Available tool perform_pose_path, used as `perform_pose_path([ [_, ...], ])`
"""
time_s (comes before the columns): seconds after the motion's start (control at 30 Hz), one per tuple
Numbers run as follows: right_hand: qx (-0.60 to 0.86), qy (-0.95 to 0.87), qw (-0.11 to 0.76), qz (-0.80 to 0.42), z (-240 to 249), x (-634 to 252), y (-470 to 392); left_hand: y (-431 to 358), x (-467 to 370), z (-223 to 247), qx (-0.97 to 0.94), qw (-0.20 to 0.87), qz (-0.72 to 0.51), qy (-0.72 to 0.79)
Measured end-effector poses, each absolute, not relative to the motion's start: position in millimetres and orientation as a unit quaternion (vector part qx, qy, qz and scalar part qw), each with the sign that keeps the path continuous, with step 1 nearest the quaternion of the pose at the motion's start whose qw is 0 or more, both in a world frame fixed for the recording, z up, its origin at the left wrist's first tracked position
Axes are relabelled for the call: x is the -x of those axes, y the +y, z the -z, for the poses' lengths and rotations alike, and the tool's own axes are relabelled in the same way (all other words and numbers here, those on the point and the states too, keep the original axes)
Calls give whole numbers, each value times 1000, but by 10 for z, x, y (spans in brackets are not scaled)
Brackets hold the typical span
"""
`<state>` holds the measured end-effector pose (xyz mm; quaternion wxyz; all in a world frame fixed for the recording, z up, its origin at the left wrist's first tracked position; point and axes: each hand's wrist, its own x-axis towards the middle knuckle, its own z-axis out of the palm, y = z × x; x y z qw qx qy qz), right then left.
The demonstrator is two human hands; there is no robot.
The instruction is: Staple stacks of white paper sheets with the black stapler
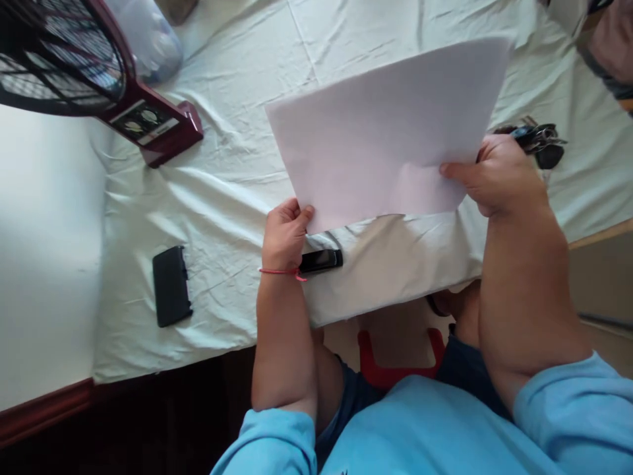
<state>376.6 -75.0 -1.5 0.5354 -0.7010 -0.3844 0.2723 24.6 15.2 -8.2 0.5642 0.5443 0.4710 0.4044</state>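
Note:
A blank white sheet of paper [376, 132] is held up over the cloth-covered table, tilted and slightly curved. My left hand [287, 231] pinches its near left corner, thumb on top. At the right edge my right hand [504, 171] grips the sheet, its thumb lying on the face and the other fingers hidden behind. Just beside my left wrist lies a black phone-like object [321, 260], partly covered by the wrist. Beyond my right hand rests a bunch of keys [544, 142], partly hidden by the hand.
An electric mosquito racket [158, 132] with a dark red handle stands at the far left, near a clear plastic container [148, 39]. A flat black case [171, 286] lies on the pale tablecloth [227, 284]. Below the table edge is a red stool [400, 373].

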Motion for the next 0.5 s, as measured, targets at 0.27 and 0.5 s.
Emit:
perform_pose_path([
  [0.27,650,-376,628,-207,94,-3594,-589,30,-212,-57,-551,524,-345,550],
  [0.5,712,-353,574,-200,214,-3613,-708,-37,-261,-158,-537,563,-317,542],
])
